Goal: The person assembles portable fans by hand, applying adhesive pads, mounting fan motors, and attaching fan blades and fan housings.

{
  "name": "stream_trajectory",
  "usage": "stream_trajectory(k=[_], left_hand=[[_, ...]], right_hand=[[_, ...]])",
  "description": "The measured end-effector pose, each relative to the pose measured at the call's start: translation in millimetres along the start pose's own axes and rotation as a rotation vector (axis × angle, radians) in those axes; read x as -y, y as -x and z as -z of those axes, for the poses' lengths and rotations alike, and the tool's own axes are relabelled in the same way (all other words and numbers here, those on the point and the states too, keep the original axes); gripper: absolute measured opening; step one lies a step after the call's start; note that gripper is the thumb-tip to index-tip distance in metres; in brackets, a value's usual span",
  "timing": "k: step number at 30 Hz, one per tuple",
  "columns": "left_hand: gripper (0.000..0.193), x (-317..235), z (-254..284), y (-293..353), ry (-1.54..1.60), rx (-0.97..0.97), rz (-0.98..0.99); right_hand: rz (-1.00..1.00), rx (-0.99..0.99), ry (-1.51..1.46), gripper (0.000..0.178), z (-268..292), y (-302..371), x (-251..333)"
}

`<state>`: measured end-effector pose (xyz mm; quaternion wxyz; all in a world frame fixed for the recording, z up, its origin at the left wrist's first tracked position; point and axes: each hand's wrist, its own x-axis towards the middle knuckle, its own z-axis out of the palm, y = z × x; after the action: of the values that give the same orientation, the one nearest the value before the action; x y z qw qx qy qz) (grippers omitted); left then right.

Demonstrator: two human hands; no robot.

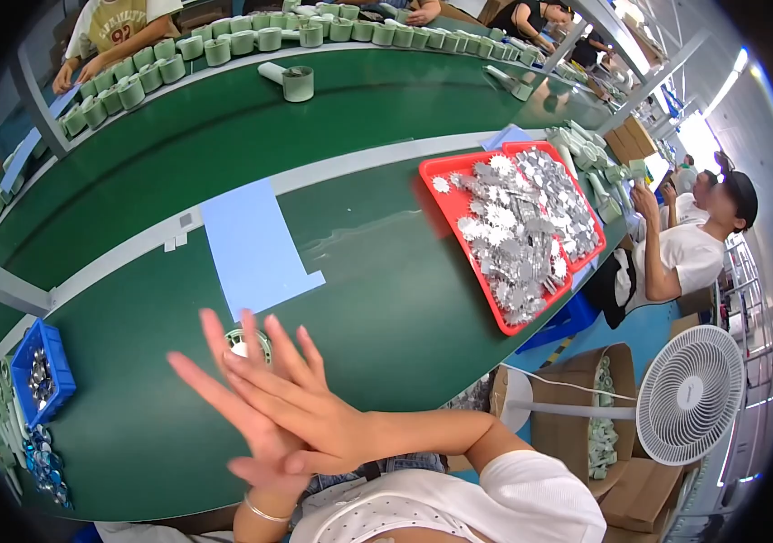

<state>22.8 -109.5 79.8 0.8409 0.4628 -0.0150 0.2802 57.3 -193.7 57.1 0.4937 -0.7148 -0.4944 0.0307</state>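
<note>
Over the green table [386, 362], my two hands are laid across each other in front of my body. My right hand [328, 421] rests across the palm of my left hand [260, 434], its fingers stretched out. The left hand's fingers are spread too, and a bracelet [264, 514] circles that wrist. Behind the fingers shows a round pale-green slotted part [264, 342] with a white middle, partly hidden; it appears to lie on the table. Nothing can be seen gripped in either hand.
A blue sheet [255, 244] lies beyond my hands. Red trays [429, 172] of silvery toothed discs stand right; a blue bin [65, 376] of small metal parts stands left. Farther off, a green conveyor [386, 90] carries pale-green housings. A white fan [690, 394] and co-workers are at right.
</note>
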Motion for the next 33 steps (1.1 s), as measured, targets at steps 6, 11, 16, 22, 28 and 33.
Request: stream_trajectory(k=[6,11,16,22,28,33], left_hand=[[0.107,-18,-3,-17,0.132,-0.178,-0.073],[0.115,-21,-8,-13,0.075,-0.185,-0.038],[0.118,-15,1,-2,-0.113,-0.075,0.017],[0.088,-53,55,-71,0.043,-0.125,-0.310],[0.030,-9,208,-142,-0.652,-0.244,-0.164],[0.036,18,188,-139,-0.565,-0.260,-0.004]], right_hand=[[0.070,0.058,0.112,0.092,-13,9,1],[0.017,0.105,0.056,0.094,-9,11,2],[0.100,0.008,0.199,0.096,-1,-5,-12],[-0.041,-0.089,0.081,0.084,62,-62,-62],[-0.144,-0.399,0.322,0.070,110,-149,-160],[-0.360,-0.385,0.593,0.088,131,-217,-239]])
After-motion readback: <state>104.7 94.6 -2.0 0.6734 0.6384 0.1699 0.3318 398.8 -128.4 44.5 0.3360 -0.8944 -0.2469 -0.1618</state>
